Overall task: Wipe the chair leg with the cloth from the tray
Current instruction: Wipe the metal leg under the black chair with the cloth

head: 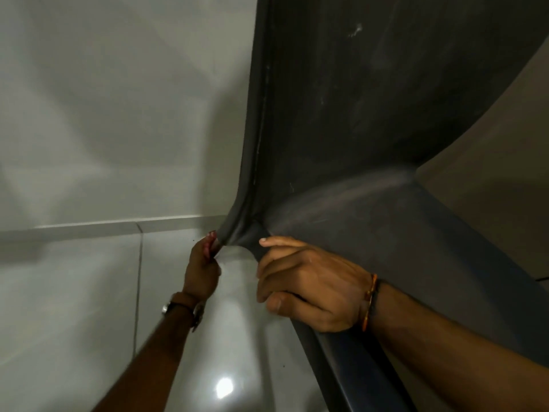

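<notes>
Item 1: chair (371, 99). Dark grey moulded plastic, seen very close, filled upper right of frame. Pale scuff marks on its broad face. A raised seam ran down its left edge.

Item 2: chair leg (243, 233). Dark, narrow part at frame centre, where seam and broad face met; sat between the two hands. Whether it touched floor: can't tell.

Item 3: left hand (202, 272). Fingers curled tight into a closed grip on a small red cloth (211, 243), pressed against left side of leg. Only a sliver of cloth showed betw. fingers and plastic. Watch (184, 309) w/ brown strap on that wrist.

Item 4: right hand (309, 286). Rested on chair's lower rail (356, 361), just right of leg. Fingers half bent, close together; index stretched fwd w/ tip touching plastic by leg. Thumb tucked under at rail edge. Held nothing separate. Orange and dark thread band (371, 298) on wrist.

Item 5: floor (89, 292). Glossy pale tiles, grout line running vert. at left, bright lamp reflection at bottom centre.

Item 6: wall (104, 99). Pale, plain, w/ soft shadows; met floor at a light skirting strip.
</notes>
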